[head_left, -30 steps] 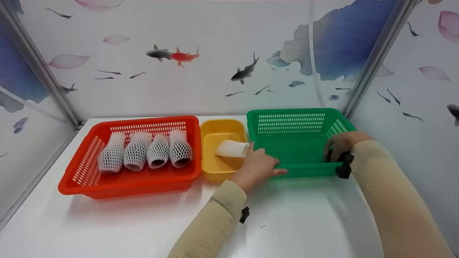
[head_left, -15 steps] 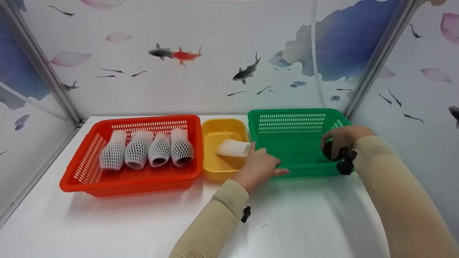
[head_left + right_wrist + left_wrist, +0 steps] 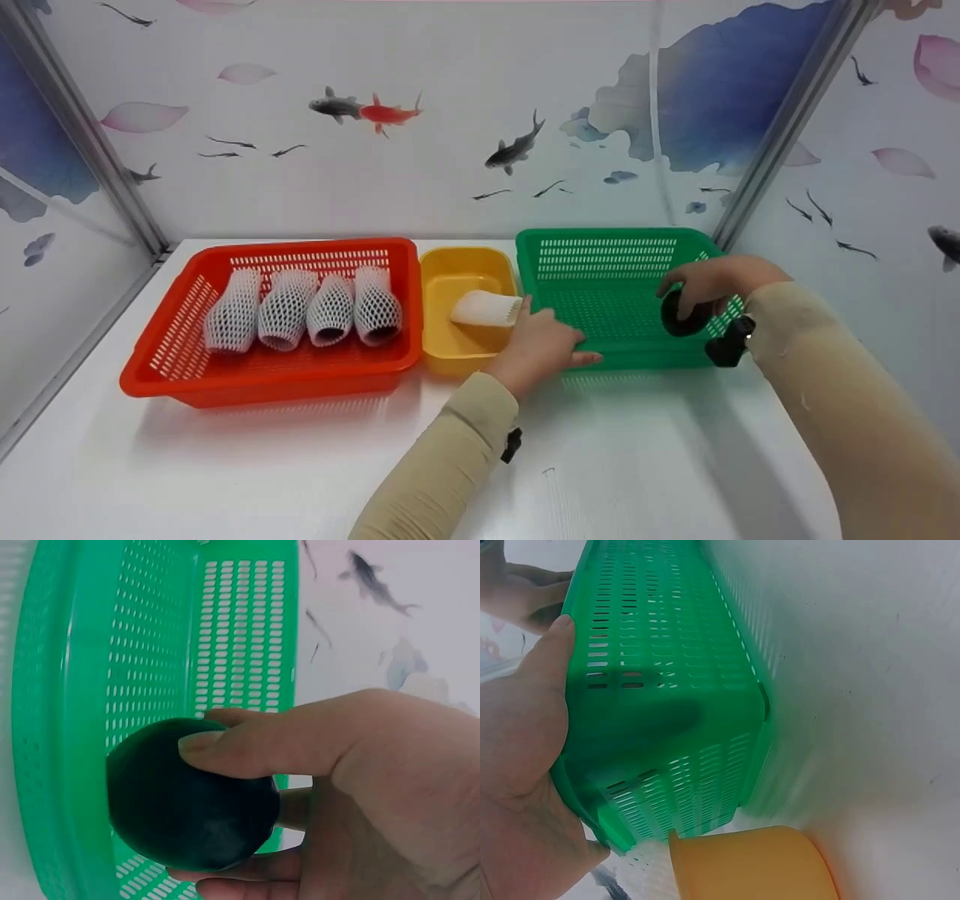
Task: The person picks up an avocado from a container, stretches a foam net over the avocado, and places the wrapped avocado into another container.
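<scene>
My right hand (image 3: 701,283) holds a smooth, dark, round fruit (image 3: 191,799) over the right part of the green basket (image 3: 600,357). In the right wrist view the thumb lies across the top of the fruit and the other fingers support its far side and underside; its kind is unclear. At the basket's near left corner, my left hand (image 3: 536,345) grips the rim, its thumb along the front; some fingers are hidden. Close to its index finger, a white foam net sleeve (image 3: 484,308) lies in the yellow bin (image 3: 439,356).
On the left a red basket (image 3: 300,384) holds several dark items in white foam nets (image 3: 231,322). The yellow bin stands between both baskets. A printed wall (image 3: 420,180) rises behind the white table (image 3: 300,465), with metal posts (image 3: 795,112) at the corners.
My right hand has lifted the dark fruit from the basket's right end, moving slightly up and left. More of the fruit shows. The left hand stays at the corner.
</scene>
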